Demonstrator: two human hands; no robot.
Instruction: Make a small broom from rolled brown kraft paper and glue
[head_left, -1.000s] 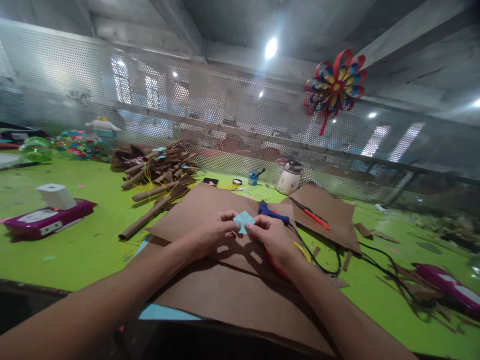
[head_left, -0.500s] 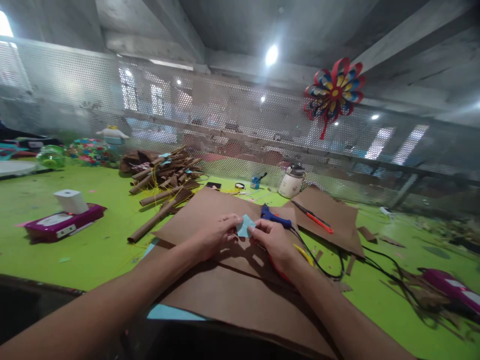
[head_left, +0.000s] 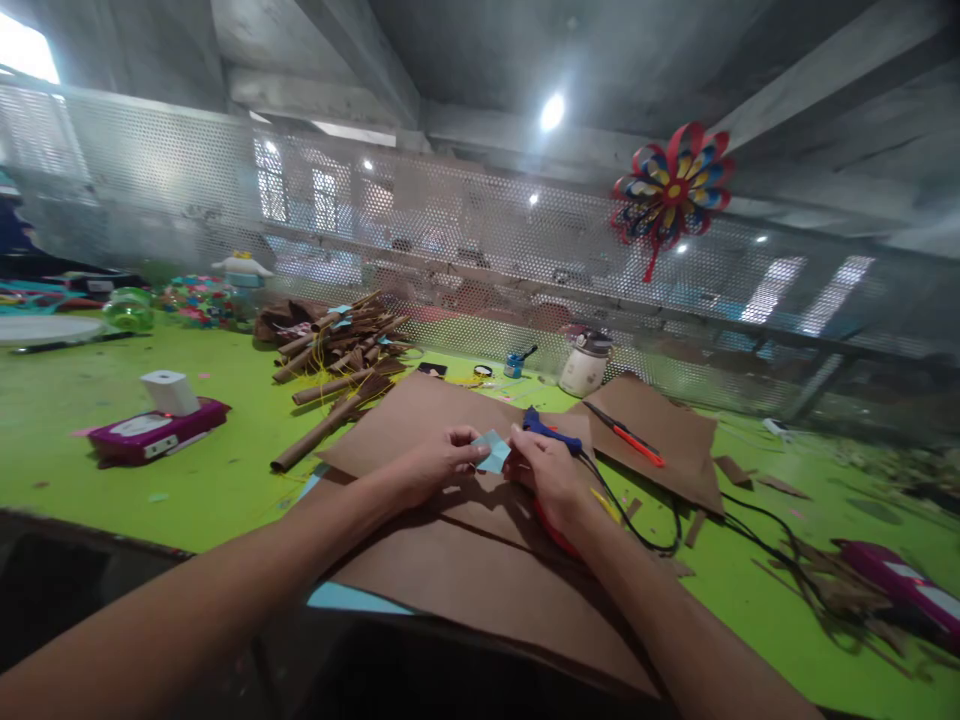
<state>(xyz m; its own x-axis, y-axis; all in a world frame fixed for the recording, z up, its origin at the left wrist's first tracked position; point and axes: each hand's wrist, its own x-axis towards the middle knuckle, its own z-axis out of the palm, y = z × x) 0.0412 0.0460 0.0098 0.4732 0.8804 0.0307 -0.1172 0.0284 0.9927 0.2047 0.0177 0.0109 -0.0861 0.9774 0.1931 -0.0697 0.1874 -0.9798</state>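
A small light-blue piece of paper (head_left: 493,453) is held up over large brown paper sheets (head_left: 480,570). My left hand (head_left: 450,462) pinches its left edge between thumb and fingers. At the right edge of the blue piece, the fingers of my right hand (head_left: 546,470) are pressed together on it. Just behind the right hand lies a blue glue gun (head_left: 551,432) with a black cord. Something red (head_left: 555,530) and something yellow (head_left: 606,503) show partly beneath my right hand and forearm; their kind is hidden.
Rolled brown paper tubes (head_left: 319,432) with yellow string are heaped at back left. A red-handled tool (head_left: 637,447) rests on another brown sheet at right. Purple power strips (head_left: 157,432) lie on both sides. A white jug (head_left: 586,363) stands by the perforated screen.
The right fingers have shifted slightly up along the edge of the blue paper, which is now tilted differently. The view has turned a little to the left.
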